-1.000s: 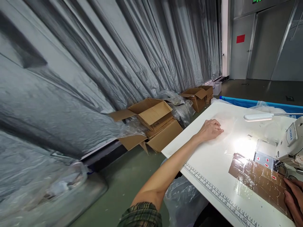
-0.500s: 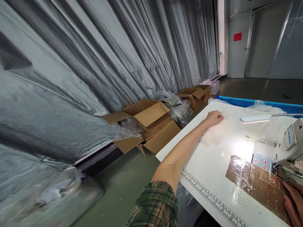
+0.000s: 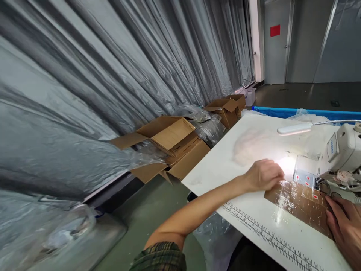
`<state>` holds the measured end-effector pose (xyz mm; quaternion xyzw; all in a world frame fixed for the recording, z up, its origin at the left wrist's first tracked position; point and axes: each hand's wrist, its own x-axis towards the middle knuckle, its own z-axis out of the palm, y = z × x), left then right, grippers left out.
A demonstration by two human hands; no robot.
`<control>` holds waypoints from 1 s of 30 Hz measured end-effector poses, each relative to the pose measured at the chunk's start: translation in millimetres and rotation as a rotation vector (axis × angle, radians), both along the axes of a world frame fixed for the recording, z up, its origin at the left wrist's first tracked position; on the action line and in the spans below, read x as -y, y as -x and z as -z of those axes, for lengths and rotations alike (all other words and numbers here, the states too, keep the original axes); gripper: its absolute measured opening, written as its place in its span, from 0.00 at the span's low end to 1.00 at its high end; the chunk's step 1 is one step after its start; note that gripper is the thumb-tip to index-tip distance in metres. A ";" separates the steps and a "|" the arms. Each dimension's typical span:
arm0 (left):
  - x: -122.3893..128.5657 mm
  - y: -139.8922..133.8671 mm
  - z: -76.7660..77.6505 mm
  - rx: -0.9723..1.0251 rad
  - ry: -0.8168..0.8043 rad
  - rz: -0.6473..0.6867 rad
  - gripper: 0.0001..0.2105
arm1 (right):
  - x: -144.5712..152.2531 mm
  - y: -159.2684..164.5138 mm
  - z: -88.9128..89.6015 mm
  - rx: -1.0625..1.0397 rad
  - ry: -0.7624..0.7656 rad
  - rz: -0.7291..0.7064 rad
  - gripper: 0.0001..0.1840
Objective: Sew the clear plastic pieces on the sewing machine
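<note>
My left hand (image 3: 265, 175) is closed, its fingers curled together just above the left end of a brown, tape-covered board (image 3: 296, 210). Whatever its fingertips may pinch is too small to make out. My right hand (image 3: 344, 222) rests at the board's right end with fingers stretched out, close to the needle area of a white sewing machine (image 3: 345, 146). A metal plate (image 3: 301, 178) with red arrow stickers lies beside the board. Pale sheer fabric (image 3: 249, 145) lies blurred on the white table (image 3: 211, 167), beyond my left hand.
A white lamp (image 3: 295, 129) on a bendable neck shines over the table. Printed ruler marks (image 3: 262, 229) run along the near edge. Open cardboard boxes (image 3: 176, 131) and plastic bags stand on the floor to the left, beside a grey curtain (image 3: 113, 67).
My left hand has come back from the sheer fabric at the far side to the board beside the machine. My right hand stays by the needle area. The view has shifted slightly.
</note>
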<state>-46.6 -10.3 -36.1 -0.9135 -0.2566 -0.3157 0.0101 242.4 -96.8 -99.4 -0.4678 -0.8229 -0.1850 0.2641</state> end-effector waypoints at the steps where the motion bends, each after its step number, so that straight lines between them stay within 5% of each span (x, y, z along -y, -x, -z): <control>1: 14.5 -7.6 7.4 -0.032 -0.034 0.082 0.11 | 1.5 3.9 -7.5 0.040 -0.008 0.019 0.22; 6: 50.4 -26.6 15.9 -0.033 -0.050 0.406 0.18 | 4.5 12.6 -27.3 0.037 0.046 0.076 0.23; 12: 22.8 -23.5 -0.6 0.063 0.234 0.138 0.13 | 7.7 10.9 -31.6 -0.038 0.173 0.117 0.25; 20: 15.6 -50.3 10.0 0.042 0.564 -0.009 0.04 | 9.6 11.1 -37.6 -0.138 0.312 0.129 0.24; 30: 33.5 -35.2 -60.0 0.512 1.382 0.014 0.15 | 12.9 12.7 -75.8 -0.922 0.769 0.095 0.20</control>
